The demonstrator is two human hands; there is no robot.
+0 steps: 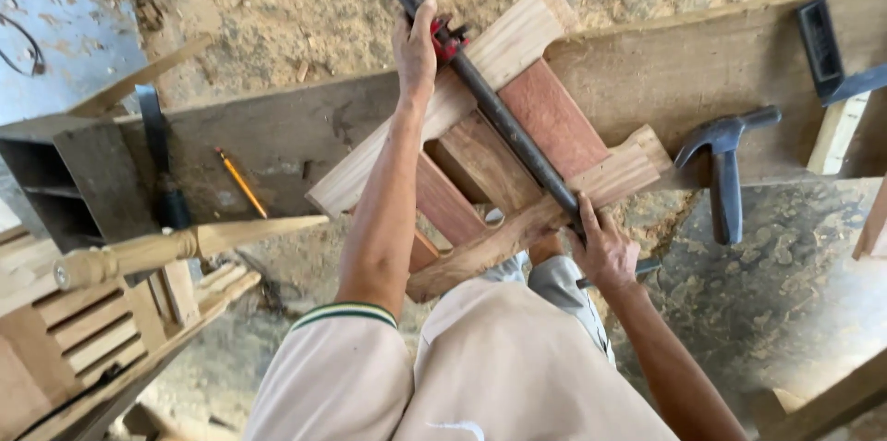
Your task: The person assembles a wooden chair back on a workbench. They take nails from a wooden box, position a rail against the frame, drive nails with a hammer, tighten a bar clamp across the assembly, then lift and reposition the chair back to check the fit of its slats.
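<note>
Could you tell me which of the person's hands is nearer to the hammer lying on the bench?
The right hand, just left of the hammer; the left hand is farther off by the clamp's red fitting.

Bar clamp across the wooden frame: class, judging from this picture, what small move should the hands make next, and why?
Probably tighten it. The bar clamp lies diagonally over the wooden frame; the left hand grips the bar beside its red jaw at the far edge, and the right hand is at the near end. Whether the joints are closed cannot be told.

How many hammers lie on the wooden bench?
1: a dark metal claw hammer lies at the bench's near edge, right of the right hand; others may be hidden.
</note>
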